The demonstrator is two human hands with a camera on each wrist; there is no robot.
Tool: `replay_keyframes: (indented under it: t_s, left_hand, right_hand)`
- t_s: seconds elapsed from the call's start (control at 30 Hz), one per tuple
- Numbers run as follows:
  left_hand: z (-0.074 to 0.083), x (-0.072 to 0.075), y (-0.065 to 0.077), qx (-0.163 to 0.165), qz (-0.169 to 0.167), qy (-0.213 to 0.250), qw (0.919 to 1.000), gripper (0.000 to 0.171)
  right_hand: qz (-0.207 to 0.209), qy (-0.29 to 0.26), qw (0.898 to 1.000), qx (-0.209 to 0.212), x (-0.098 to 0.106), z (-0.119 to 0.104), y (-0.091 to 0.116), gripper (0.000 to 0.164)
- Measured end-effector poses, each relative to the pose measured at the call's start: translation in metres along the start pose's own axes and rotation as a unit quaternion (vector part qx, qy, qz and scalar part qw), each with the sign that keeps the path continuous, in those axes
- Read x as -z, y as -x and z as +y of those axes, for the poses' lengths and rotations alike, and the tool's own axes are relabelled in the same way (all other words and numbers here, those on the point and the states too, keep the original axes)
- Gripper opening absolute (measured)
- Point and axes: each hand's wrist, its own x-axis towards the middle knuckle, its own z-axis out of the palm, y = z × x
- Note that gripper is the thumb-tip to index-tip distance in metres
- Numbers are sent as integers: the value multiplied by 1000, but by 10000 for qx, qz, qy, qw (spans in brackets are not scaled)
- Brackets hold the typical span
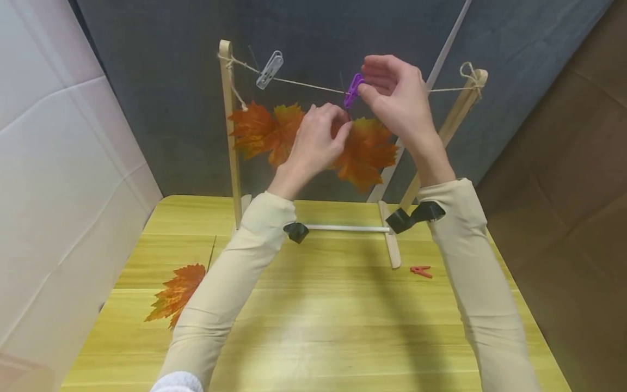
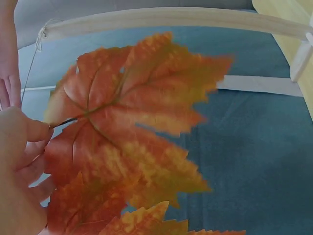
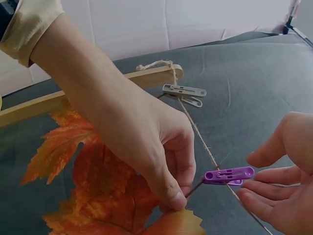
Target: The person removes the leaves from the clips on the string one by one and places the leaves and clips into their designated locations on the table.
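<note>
My left hand [image 1: 320, 133] pinches the dark stem of an orange maple leaf [image 2: 132, 107] between thumb and fingers, just below the string. A purple clothespin [image 3: 229, 175] sits on the string [image 3: 198, 134], with the stem's upper end at its jaws. Beside its outer end, my right hand [image 1: 399, 95] has thumb and fingers spread apart, the fingertips close to the clothespin. Further left, a grey clothespin [image 1: 270, 70] clips onto the same string. More orange leaf [image 1: 254, 130] hangs below it, partly behind my left hand.
The string runs between two wooden posts [image 1: 229, 125] of a stand, joined low down by a white rod [image 1: 348, 228]. On the wooden table [image 1: 303, 337] lie a loose maple leaf [image 1: 176, 291] at left, partly under my left sleeve, and a red clothespin [image 1: 421, 271] at right.
</note>
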Motion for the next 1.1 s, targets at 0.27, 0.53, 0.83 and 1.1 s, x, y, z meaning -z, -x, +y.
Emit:
replay_keyframes:
  t_s: [0.27,0.53,0.83,1.1]
  left_hand:
    - [2,1,3,-22,-22,-29,10000,18]
    - [7,3,8,164,30,-198,9997,16]
    - [8,2,11,263,192,-60,9995,17]
    - [7,-2,10,215,376,-56,9990,17]
  right_hand:
    - [-177,818,9963,-170,-2,-3,-2,40]
    - [-362,1149,9925,-224,1,-6,-2,35]
    - [-34,1036,9945,128,0,-7,1,29]
    - [804,806,9911,684,-1,-3,-1,20]
